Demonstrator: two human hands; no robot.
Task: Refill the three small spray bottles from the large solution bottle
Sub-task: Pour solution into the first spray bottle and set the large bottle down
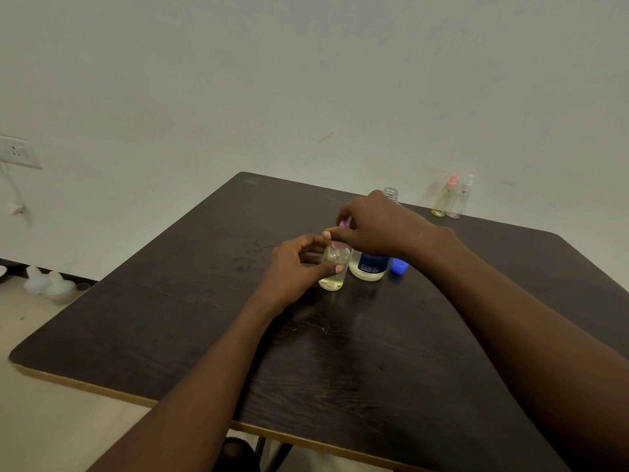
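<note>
Both hands close on a small spray bottle standing upright near the middle of a dark table: the left hand wraps its fingers and thumb around the clear body, which holds pale yellow liquid, while the right hand pinches the purple spray top at the neck from above. Just right of this bottle, touching or nearly so, stands the large solution bottle, white with a dark blue label, its upper part hidden behind the right hand. A blue cap lies on the table just right of that, partly under the right wrist. Behind the right hand, an uncapped clear bottle neck shows at the far edge. Farther right along the same edge, two more spray bottles stand side by side, one with a pink top and yellowish liquid, one with a clear top. A wall socket sits on the pale wall at far left, and white containers rest on the floor below.
</note>
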